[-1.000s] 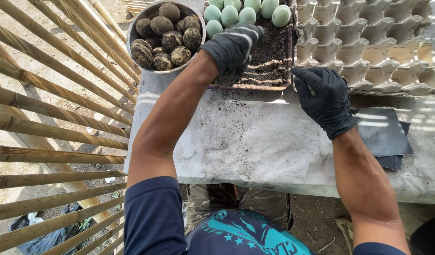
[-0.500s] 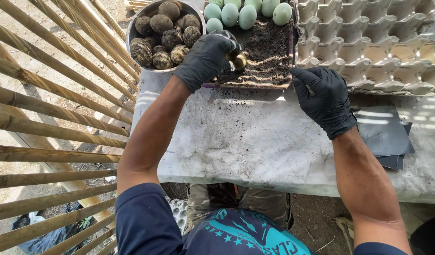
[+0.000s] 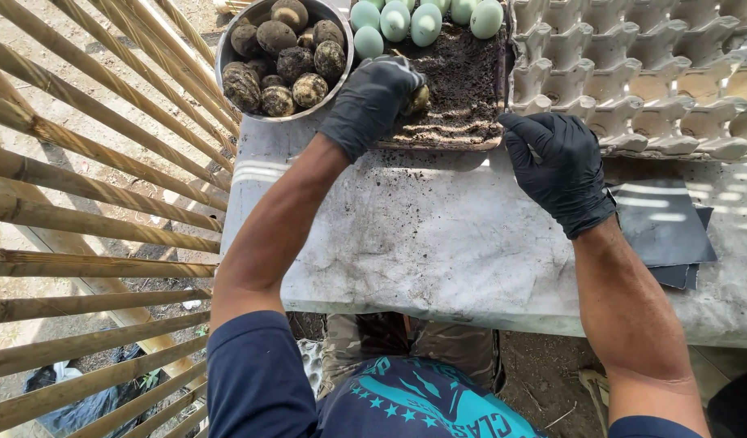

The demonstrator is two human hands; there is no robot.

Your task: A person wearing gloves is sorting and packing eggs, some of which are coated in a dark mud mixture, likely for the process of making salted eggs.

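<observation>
- Worktop (image 3: 438,243): a pale, stained slab dusted with dark soil; its near edge runs in front of the person's lap, its left edge stands just beside a slatted bamboo fence (image 3: 90,203).
- Open room: the middle of the slab, between the two forearms, lies bare apart from soil crumbs; at the far side things stand packed edge to edge.
- Left hand (image 3: 372,101), in a black glove: its grip is curled shut around a mud-coated egg (image 3: 420,99), only partly seen past the fingers, held over the near left corner of the soil tray (image 3: 463,81).
- Metal bowl (image 3: 227,57) of mud-coated eggs stands just left of that hand, touching the tray's side.
- Pale green eggs (image 3: 395,18) lie in a row at the far end of the tray, apart from the held egg.
- Right hand (image 3: 558,166), also gloved in black: grip half open and holding nothing, fingers bent, resting at the tray's near right corner, just beside the empty cardboard egg trays (image 3: 633,73).
- Dark sheets (image 3: 661,231) lie flat on the slab to the right of the right wrist.
</observation>
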